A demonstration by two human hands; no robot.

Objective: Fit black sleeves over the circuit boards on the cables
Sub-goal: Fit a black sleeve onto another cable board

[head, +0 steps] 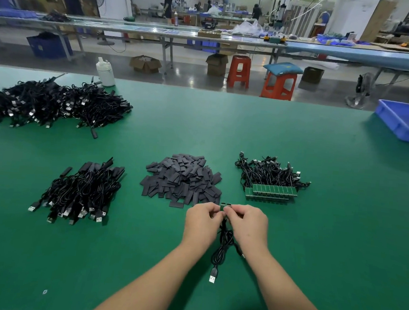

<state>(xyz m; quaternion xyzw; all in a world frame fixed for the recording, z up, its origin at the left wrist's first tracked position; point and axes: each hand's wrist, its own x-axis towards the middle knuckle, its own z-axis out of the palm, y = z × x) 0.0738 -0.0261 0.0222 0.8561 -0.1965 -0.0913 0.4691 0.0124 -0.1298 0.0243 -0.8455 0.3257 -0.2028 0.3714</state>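
Observation:
My left hand and my right hand meet in front of me and together pinch a small green circuit board. Its black cable hangs below the hands in a loop, ending in a USB plug on the mat. A heap of flat black sleeves lies just beyond my hands. To its right sits a bundle of cables with bare green boards lined up in a row. On the left lies a pile of cables with sleeves fitted.
A large heap of black cables covers the far left of the green mat, next to a white bottle. A blue plastic bin stands at the far right edge. Benches, stools and people are beyond the table.

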